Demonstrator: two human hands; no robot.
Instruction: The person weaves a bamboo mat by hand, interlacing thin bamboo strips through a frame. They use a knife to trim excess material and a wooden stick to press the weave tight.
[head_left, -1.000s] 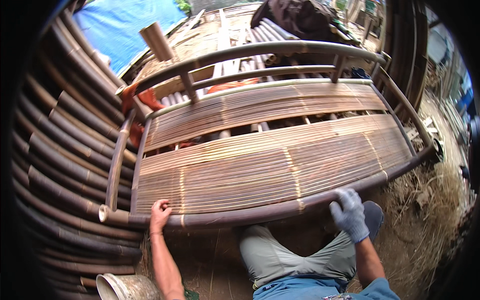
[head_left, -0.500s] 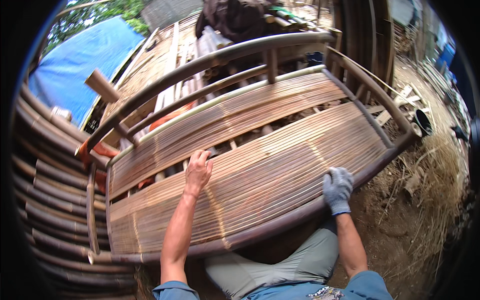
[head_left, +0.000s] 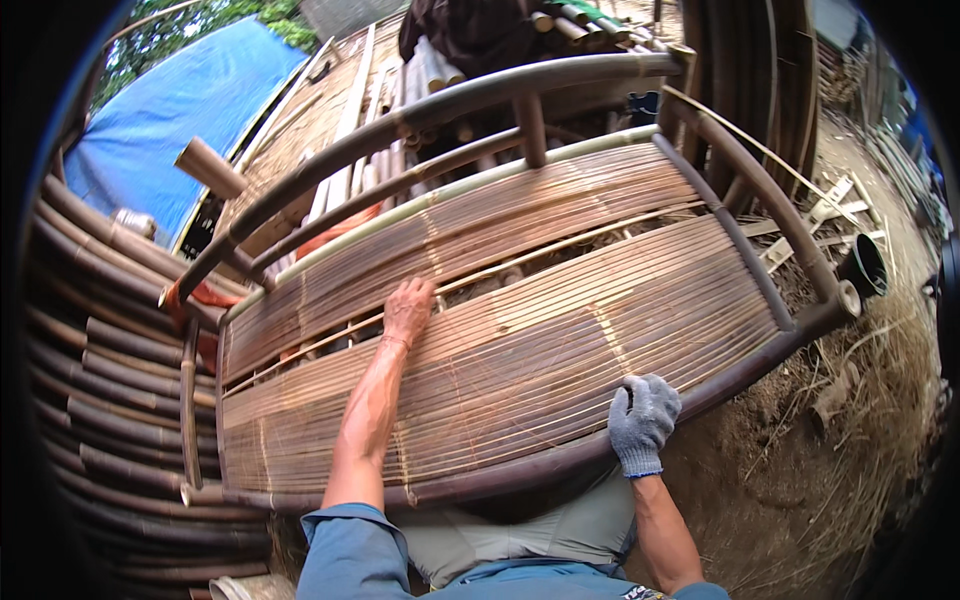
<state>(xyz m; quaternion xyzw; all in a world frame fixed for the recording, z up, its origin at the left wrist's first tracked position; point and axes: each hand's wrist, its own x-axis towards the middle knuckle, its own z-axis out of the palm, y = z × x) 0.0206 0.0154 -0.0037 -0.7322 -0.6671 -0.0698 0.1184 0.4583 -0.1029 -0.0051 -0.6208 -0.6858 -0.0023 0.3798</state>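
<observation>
A bamboo bench with a slatted seat and slatted backrest fills the middle of the view. My bare left hand lies flat at the far edge of the seat slats, fingers reaching the gap below the backrest. My right hand, in a grey knit glove, grips the dark front rail of the bench, fingers curled over it. My knees are tucked under the front rail.
Dark bamboo poles are stacked in a pile on the left. A blue tarp lies beyond them. More poles and a dark bundle sit behind the bench. Dry straw and bamboo scraps cover the ground on the right, beside a black pot.
My left hand left the front rail and moved forward across the seat slats to the gap under the backrest. My right hand stayed on the front rail. The view tilted.
</observation>
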